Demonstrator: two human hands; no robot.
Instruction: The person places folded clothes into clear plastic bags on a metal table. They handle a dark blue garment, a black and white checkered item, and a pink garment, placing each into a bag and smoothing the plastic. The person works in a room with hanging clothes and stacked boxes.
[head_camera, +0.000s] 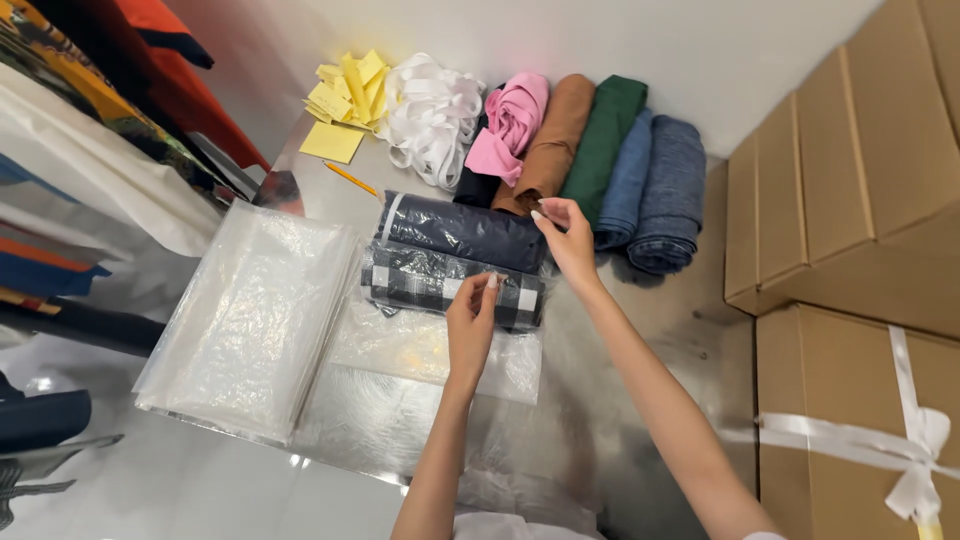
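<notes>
Two rolled garments lie side by side in clear plastic bags on a shiny metal table (600, 400): a dark navy roll (455, 230) behind and a black-and-white checked roll (425, 285) in front. My left hand (472, 318) presses its fingertips on the checked roll's bag near a white label. My right hand (568, 235) pinches the right end of the navy roll's bag. An empty clear bag (420, 350) lies flat under the checked roll.
A stack of clear plastic bags (245, 320) lies to the left. Behind are rolled garments in pink (512, 125), brown, green and blue, white ribbon loops (430, 115), yellow paper slips (345, 95) and a pencil (350, 178). Cardboard boxes (860, 200) stand at right, hanging clothes at left.
</notes>
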